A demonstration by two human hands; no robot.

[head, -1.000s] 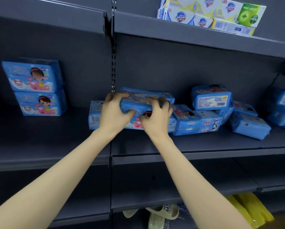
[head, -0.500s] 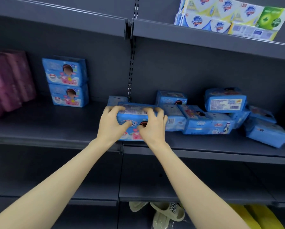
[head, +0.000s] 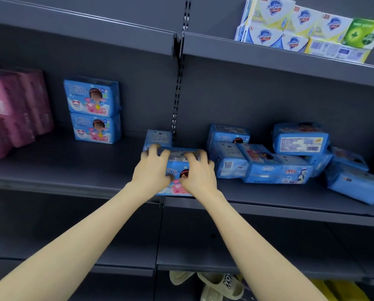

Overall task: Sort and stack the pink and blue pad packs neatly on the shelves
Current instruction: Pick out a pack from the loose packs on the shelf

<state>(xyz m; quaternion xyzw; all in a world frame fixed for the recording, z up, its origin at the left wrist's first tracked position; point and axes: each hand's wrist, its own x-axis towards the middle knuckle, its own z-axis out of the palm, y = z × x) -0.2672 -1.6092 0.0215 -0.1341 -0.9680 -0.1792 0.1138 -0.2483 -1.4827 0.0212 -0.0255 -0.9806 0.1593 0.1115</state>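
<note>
Both hands hold one blue pad pack [head: 177, 170] at the front edge of the middle shelf [head: 73, 168]. My left hand [head: 152, 168] grips its left end and my right hand [head: 198, 172] grips its right end, fingers curled over the top. Another blue pack [head: 157, 137] stands just behind it. Two blue packs [head: 93, 110] sit stacked upright further left. Pink packs [head: 14, 109] are stacked at the far left. A loose heap of several blue packs [head: 279, 157] lies to the right.
Soap boxes [head: 307, 29] fill the upper shelf at the right. The lower shelf [head: 116, 246] is dark grey. Pale slippers [head: 216, 283] and a yellow bag [head: 342, 290] lie at floor level. A slotted upright [head: 178, 94] divides the two shelf bays.
The held blue pack has come forward and left from the heap toward the shelf's front edge. My view has swung left, bringing the pink packs into sight.
</note>
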